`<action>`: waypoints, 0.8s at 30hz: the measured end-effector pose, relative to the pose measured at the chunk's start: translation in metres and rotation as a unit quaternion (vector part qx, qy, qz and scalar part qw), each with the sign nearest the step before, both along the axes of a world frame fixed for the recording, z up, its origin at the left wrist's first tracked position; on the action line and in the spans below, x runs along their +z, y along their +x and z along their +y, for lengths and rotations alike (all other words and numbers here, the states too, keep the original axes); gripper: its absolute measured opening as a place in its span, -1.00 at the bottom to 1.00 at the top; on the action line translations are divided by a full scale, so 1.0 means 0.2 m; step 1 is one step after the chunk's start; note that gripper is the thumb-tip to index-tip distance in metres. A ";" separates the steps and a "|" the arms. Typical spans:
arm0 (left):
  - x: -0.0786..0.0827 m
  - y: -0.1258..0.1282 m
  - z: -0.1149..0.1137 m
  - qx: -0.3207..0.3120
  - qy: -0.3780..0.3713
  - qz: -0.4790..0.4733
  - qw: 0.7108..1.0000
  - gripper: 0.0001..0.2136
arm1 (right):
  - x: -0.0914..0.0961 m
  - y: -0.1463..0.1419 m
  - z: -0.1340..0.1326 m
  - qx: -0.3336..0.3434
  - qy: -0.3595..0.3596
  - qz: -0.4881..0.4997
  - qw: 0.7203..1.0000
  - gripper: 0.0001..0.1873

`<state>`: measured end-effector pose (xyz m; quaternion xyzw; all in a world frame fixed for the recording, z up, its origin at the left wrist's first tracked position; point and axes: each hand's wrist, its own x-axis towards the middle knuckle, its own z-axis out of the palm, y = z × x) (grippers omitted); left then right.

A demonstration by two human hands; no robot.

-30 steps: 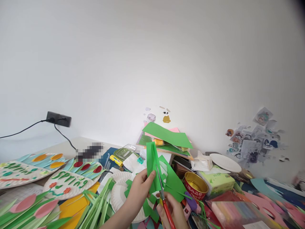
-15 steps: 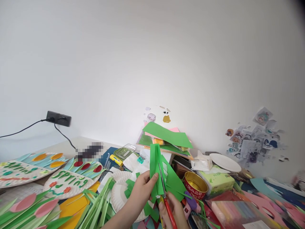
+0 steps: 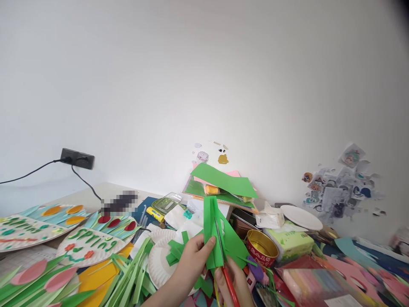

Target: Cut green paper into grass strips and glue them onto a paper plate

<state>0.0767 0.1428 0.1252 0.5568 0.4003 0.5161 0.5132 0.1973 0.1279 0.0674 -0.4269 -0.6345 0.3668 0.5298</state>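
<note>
Low centre of the frame: the left hand (image 3: pixel 191 261) is pinched tight on a folded piece of bright green craft paper (image 3: pixel 211 221), thumb on the front face. It holds the paper upright above the desk clutter. The right hand (image 3: pixel 234 283) sits just right of it at the bottom edge, partly cropped. Its fingers are closed around the red-handled metal scissors (image 3: pixel 225 268). The blades run up into the green paper near its right side, and I can't tell how far apart they are.

Writing-wise, the decorated paper plate (image 3: pixel 91 245) at lower left spells "Spring" in green cut-out letters, with red tulip shapes just above it. The gold-lined red round tin (image 3: pixel 260 249) right of the hands has pale lettering around its side, but it's too small to read.

A plain white paper plate (image 3: pixel 156 262) with green scraps lies under the left hand, and a heap of long green paper strips (image 3: pixel 131 275) is beside it. Behind, a flat green paper sheet (image 3: pixel 223 179) tops a stack against the wall. There's a black power strip (image 3: pixel 77 158) at mid left and a cluster of cartoon stickers (image 3: pixel 338 189) on the wall at right.
</note>
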 end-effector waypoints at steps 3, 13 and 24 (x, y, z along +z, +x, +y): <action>-0.01 0.00 0.00 0.008 0.004 0.013 1.000 -0.51 | -0.01 0.00 0.00 -0.009 -0.015 0.000 1.000 -0.35; 0.00 -0.04 0.02 0.064 0.053 -0.019 0.996 -0.59 | -0.03 0.01 0.03 0.048 0.033 0.015 0.998 -0.51; 0.01 -0.04 0.02 0.057 0.046 -0.034 0.997 -0.58 | -0.03 0.02 0.02 0.055 0.008 0.004 0.998 -0.52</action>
